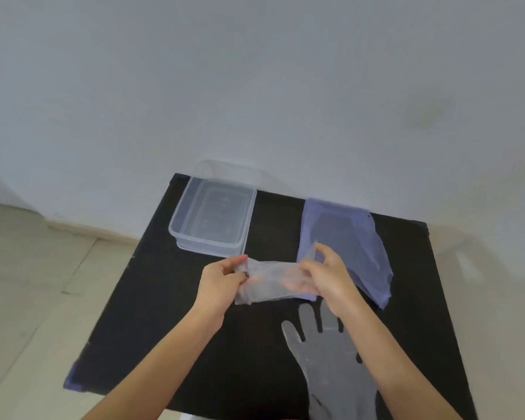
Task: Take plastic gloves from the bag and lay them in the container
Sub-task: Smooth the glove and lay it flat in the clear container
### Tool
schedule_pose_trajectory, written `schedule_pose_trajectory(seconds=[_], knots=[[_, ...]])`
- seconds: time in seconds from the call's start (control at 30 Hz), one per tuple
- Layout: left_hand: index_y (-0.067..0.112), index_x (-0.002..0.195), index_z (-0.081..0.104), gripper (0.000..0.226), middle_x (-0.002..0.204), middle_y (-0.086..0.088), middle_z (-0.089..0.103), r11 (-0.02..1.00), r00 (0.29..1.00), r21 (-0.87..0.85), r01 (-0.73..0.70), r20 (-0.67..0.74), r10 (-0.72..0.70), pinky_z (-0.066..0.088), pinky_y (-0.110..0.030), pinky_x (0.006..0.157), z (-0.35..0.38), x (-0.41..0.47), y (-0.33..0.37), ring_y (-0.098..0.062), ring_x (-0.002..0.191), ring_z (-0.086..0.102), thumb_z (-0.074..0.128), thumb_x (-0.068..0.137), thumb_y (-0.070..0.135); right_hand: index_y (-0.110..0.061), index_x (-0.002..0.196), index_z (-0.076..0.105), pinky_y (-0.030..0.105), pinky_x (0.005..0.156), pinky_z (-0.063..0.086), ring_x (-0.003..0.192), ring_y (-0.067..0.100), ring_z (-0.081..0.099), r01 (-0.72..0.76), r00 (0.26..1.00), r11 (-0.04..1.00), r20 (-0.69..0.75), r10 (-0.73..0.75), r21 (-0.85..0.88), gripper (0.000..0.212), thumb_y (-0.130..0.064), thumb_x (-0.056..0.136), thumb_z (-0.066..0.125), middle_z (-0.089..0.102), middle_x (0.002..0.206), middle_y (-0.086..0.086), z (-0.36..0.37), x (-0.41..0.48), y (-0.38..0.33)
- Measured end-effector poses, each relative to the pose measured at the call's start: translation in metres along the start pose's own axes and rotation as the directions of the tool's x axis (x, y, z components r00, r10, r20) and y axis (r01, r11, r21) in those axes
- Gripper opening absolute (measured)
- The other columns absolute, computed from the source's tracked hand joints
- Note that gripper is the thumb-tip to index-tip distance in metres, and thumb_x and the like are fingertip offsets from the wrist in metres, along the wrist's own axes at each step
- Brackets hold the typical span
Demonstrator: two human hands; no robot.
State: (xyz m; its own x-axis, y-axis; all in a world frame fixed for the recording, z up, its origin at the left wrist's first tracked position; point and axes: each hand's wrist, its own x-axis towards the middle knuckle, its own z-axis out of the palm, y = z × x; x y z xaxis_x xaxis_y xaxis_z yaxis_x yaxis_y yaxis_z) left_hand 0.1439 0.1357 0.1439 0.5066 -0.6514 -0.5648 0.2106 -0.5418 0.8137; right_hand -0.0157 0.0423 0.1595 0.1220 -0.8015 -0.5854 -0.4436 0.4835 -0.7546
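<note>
Black table (pixel 152 313) w/ clear container (pixel 179 216) far-left, purple bag (pixel 373 253) far-right, flat glove (pixel 328 356) near edge, then left hand (pixel 222 283) & right hand (pixel 325 274), fingers pinching crumpled glove (pixel 270 277) stretched btwn them by bag's mouth.

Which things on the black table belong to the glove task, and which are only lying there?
Belong to the task:
- clear rectangular plastic container
- bluish translucent plastic bag
- thin clear plastic glove held between both hands
- flat clear plastic glove lying on the table

Only lying there:
- nothing visible
</note>
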Motion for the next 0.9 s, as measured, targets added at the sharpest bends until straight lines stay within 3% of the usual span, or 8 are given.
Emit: schedule_pose_trajectory(seconds=[0.17,0.27,0.37,0.5,0.6,0.67,0.77,0.9], knots=[[0.01,0.115,0.066,0.029,0.104,-0.001,0.065,0.999,0.989,-0.048,-0.003,0.147,0.01,0.051,-0.034,0.095,-0.055,0.029,0.043,-0.019,0.102,0.062,0.056,0.09,0.002,-0.025,0.126,0.061,0.033,0.078,0.057,0.108,0.025,0.061,0.192,0.972,0.981,-0.133,-0.193,-0.02,0.041,-0.007,0.09,0.058,0.055,0.126,0.005,0.033,-0.01,-0.034],[0.003,0.111,0.067,0.025,0.099,-0.006,0.067,0.998,0.983,-0.048,-0.039,0.175,0.047,0.05,-0.032,0.094,-0.082,0.048,0.073,-0.021,0.096,0.064,0.058,0.088,0.0,-0.017,0.105,0.074,0.024,0.067,0.059,0.087,0.017,0.066,0.232,0.964,0.971,-0.148,-0.221,0.061,0.026,-0.002,0.088,0.061,0.066,0.109,0.005,0.05,-0.012,-0.058],[-0.007,0.104,0.063,0.02,0.091,-0.015,0.066,0.989,0.972,-0.147,-0.011,0.232,0.045,0.053,-0.026,0.083,-0.1,0.064,0.102,-0.02,0.083,0.066,0.055,0.086,-0.009,-0.01,0.107,0.073,0.017,0.059,0.058,0.075,0.016,0.069,0.231,0.963,0.966,-0.169,-0.21,0.113,0.027,0.003,0.086,0.062,0.072,0.101,0.013,0.062,-0.007,-0.08],[-0.012,0.086,0.063,0.013,0.087,-0.017,0.061,0.96,0.951,-0.271,0.066,0.307,0.022,0.06,-0.029,0.068,-0.115,0.08,0.135,-0.029,0.085,0.065,0.053,0.082,-0.019,-0.007,0.116,0.065,0.021,0.062,0.06,0.071,0.017,0.071,0.247,0.959,0.958,-0.18,-0.219,0.147,0.035,0.005,0.083,0.064,0.069,0.107,0.016,0.075,0.01,-0.103],[-0.008,0.07,0.069,0.012,0.102,-0.021,0.062,0.97,0.941,-0.231,0.082,0.338,0.001,0.058,-0.036,0.085,-0.121,0.101,0.15,-0.034,0.1,0.065,0.063,0.076,-0.016,-0.01,0.108,0.065,0.031,0.065,0.06,0.072,0.019,0.069,0.217,0.953,0.973,-0.234,-0.195,0.074,0.03,0.0,0.08,0.067,0.068,0.107,0.019,0.085,0.029,-0.118],[-0.011,0.08,0.069,0.006,0.112,-0.024,0.061,0.975,0.943,-0.205,0.089,0.332,-0.016,0.053,-0.035,0.092,-0.121,0.115,0.156,-0.033,0.102,0.065,0.066,0.076,-0.013,-0.011,0.106,0.061,0.028,0.061,0.054,0.075,0.019,0.065,0.193,0.941,0.981,-0.286,-0.179,0.021,0.028,-0.009,0.079,0.069,0.067,0.104,0.016,0.092,0.04,-0.127],[-0.015,0.109,0.058,0.031,0.099,-0.021,0.061,0.984,0.944,-0.172,0.047,0.33,0.013,0.059,-0.025,0.07,-0.119,0.133,0.164,-0.026,0.084,0.066,0.061,0.079,-0.014,-0.012,0.106,0.056,0.025,0.062,0.051,0.078,0.017,0.064,0.205,0.928,0.979,-0.318,-0.195,-0.001,0.032,-0.016,0.079,0.072,0.064,0.1,0.011,0.101,0.056,-0.136],[-0.011,0.095,0.063,0.019,0.101,-0.022,0.059,0.978,0.947,-0.173,0.116,0.316,-0.056,0.06,-0.033,0.07,-0.119,0.155,0.176,-0.029,0.09,0.066,0.061,0.077,-0.019,-0.009,0.091,0.063,0.034,0.068,0.06,0.073,0.023,0.069,0.21,0.934,0.978,-0.297,-0.199,0.008,0.015,-0.005,0.079,0.072,0.069,0.09,0.016,0.108,0.074,-0.145]])
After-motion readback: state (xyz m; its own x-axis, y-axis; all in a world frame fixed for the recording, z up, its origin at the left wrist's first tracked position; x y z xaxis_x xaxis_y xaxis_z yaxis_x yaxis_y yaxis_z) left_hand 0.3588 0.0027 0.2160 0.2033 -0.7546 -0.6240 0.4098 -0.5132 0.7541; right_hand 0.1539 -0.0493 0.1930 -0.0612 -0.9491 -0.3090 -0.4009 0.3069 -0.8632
